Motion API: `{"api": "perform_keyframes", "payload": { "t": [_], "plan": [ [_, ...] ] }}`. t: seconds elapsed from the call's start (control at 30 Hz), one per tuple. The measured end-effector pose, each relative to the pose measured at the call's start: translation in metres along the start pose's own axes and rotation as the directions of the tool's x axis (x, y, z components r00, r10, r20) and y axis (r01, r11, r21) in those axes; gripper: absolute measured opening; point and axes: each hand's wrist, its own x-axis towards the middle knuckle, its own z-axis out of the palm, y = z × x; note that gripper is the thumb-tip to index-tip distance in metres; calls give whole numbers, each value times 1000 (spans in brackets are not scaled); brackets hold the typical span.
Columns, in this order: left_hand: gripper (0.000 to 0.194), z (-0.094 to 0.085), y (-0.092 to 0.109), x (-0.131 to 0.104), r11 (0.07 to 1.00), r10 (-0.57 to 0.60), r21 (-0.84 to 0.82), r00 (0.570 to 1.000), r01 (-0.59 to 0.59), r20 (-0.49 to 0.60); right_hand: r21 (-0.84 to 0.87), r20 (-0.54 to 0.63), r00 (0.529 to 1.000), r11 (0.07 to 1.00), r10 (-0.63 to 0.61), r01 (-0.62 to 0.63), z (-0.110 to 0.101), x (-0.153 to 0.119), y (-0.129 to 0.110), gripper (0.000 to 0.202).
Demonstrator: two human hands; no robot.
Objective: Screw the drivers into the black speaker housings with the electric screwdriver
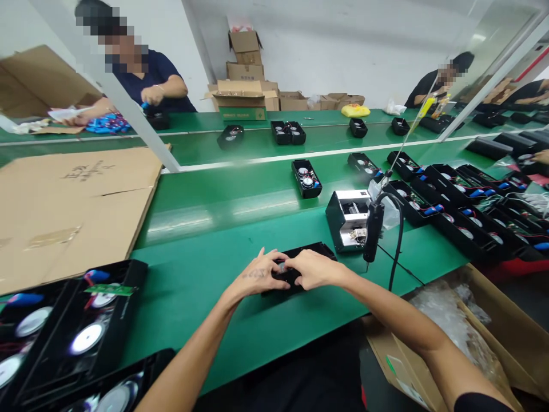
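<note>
A black speaker housing [322, 249] lies on the green bench in front of me, partly covered by both hands. My left hand [261, 273] is at its left part, with the thumb on the near side and the fingers curled over it, closed on the housing. From the right, my right hand [315, 269] reaches into the housing with thumb and fingertips drawn together. Whatever those fingertips pinch is hidden. The two hands nearly touch. Just right of the housing stands a screw feeder [349, 220], and an electric screwdriver [374, 232] hangs beside it.
Open speaker housings with speakers and blue-wrapped parts stand at left [122, 315] and in a cluster at right [454, 212]. One more housing [307, 191] sits on the conveyor. Flattened cardboard [77, 200] lies left; an open carton [497, 320] is low right. Co-workers [150, 80] sit across.
</note>
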Motion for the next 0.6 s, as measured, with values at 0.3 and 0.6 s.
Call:
{"api": "perform_keyframes", "payload": {
  "t": [0.3,0.6],
  "plan": [
    [37,-11,1,11,998,-38,-46,998,41,51,59,-29,994,993,101,-99,3,12,-4,44],
    [33,-10,-1,9,998,-7,-65,998,11,64,-13,-91,993,997,77,-78,11,11,-1,44]
  ]
}}
